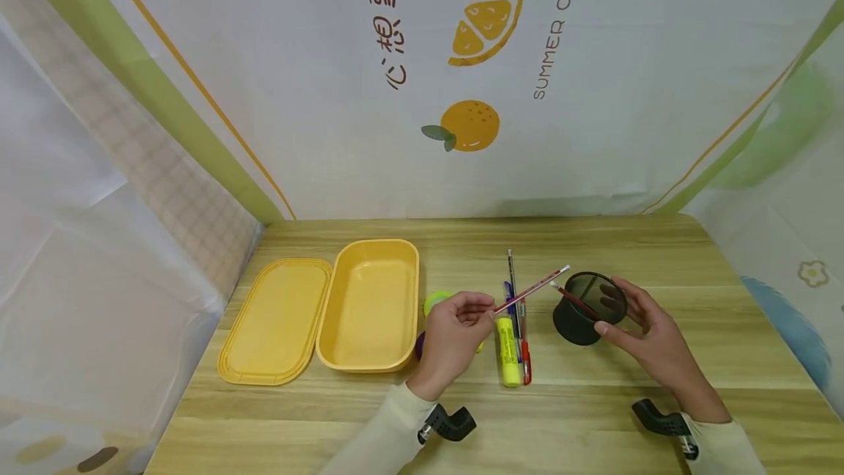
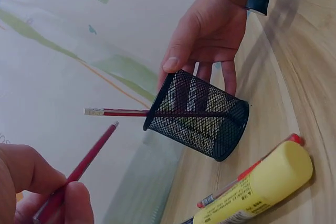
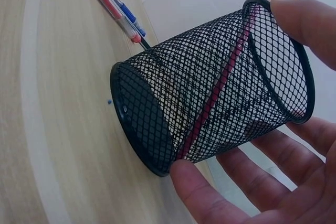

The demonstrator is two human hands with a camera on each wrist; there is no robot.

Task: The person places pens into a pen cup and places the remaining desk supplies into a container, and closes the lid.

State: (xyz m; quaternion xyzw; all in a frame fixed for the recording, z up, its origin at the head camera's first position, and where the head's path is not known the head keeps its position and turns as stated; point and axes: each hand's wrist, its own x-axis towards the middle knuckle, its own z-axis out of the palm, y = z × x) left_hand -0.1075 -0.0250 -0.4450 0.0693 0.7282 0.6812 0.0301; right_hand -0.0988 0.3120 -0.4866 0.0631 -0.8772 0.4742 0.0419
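Note:
My left hand (image 1: 455, 336) pinches a red pencil (image 1: 532, 289) between thumb and fingers, its silver-tipped end slanting up toward a black mesh pen holder (image 1: 575, 325). My right hand (image 1: 659, 347) grips that holder, thumb at the rim and fingers along its far side. In the left wrist view the holder tilts, its mouth facing the left hand. A second red pencil (image 2: 118, 112) leans inside it, with the white-and-silver end sticking out past the rim. Through the mesh in the right wrist view, this pencil's shaft (image 3: 218, 87) runs down toward the base.
Between the hands lie a yellow tube with a printed label (image 1: 508, 358), a red-capped pen (image 1: 527, 369), a blue pen (image 1: 509, 292) and a dark pencil (image 1: 511, 262). A yellow box (image 1: 369, 306) and its lid (image 1: 277, 321) are at left. Green (image 1: 435, 300) and purple items are partly hidden by the left hand.

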